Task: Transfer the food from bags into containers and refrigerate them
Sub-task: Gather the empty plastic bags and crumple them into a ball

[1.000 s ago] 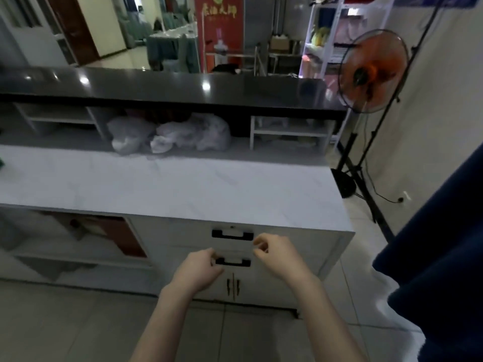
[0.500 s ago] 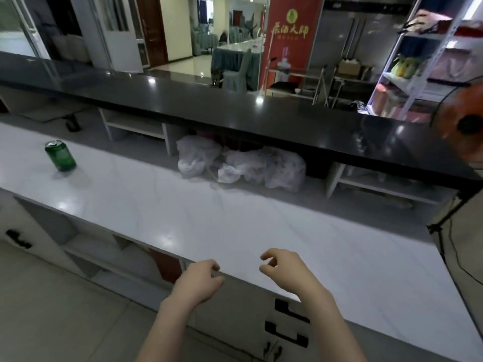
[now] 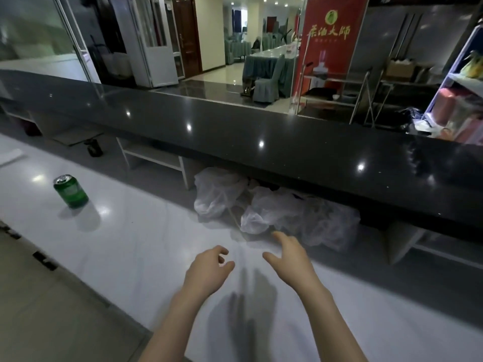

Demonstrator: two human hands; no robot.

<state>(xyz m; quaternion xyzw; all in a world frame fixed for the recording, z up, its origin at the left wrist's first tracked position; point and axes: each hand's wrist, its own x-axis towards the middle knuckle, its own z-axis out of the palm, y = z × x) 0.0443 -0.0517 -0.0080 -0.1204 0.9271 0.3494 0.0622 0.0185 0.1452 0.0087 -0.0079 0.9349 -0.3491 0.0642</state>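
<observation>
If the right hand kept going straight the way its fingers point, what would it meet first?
Most likely the nearest plastic bag, just beyond the right hand; depth is hard to judge, but nothing else lies between them.

So I've got this long white marble-look counter (image 3: 146,246) in front of me, glossy enough to catch the ceiling lights. A green drink can (image 3: 70,191) stands upright on it off to my left, well apart from everything else. At the back, tucked under the dark raised ledge (image 3: 261,152), there's a bunch of crumpled clear plastic bags (image 3: 274,210) lying right on the white top.
</observation>
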